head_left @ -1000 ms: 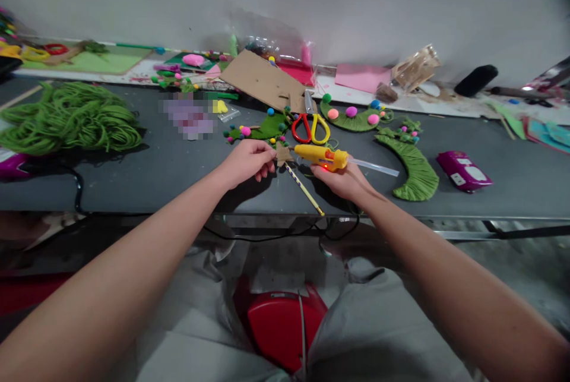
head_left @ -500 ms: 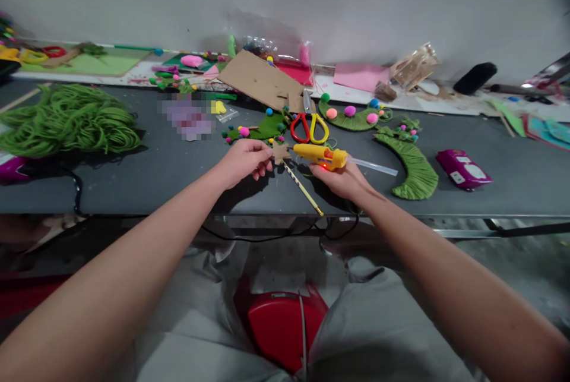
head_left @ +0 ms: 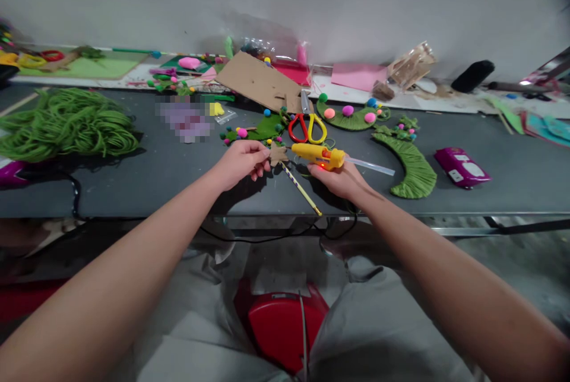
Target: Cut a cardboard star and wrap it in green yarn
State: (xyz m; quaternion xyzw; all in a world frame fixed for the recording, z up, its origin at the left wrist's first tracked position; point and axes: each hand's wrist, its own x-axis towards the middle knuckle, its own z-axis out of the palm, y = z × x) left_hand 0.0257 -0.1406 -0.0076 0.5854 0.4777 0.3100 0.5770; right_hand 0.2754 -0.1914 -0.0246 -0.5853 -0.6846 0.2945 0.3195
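My left hand (head_left: pixel 244 163) pinches a small brown cardboard star (head_left: pixel 278 155) by its left point. A pale yellow pencil (head_left: pixel 303 191) with dark marks runs from the star down to the right. My right hand (head_left: pixel 338 177) is wrapped round a yellow glue gun (head_left: pixel 317 155), whose nozzle is at the star's right side; whether it touches cannot be made out. A red light glows on the gun and a clear glue stick (head_left: pixel 371 166) sticks out of its back. Scissors (head_left: pixel 307 126) with red and yellow handles lie just behind the gun.
Green yarn (head_left: pixel 71 126) is heaped at the left. A green-wrapped crescent (head_left: pixel 413 168) and a purple packet (head_left: pixel 463 167) lie at the right. Behind are a cardboard sheet (head_left: pixel 260 82) and a pom-pom-covered green curve (head_left: pixel 351 119). A black cord (head_left: pixel 258 240) hangs below the table edge.
The view has shifted very slightly. Both hands keep their holds on the star and the glue gun, with the nozzle still beside the star.
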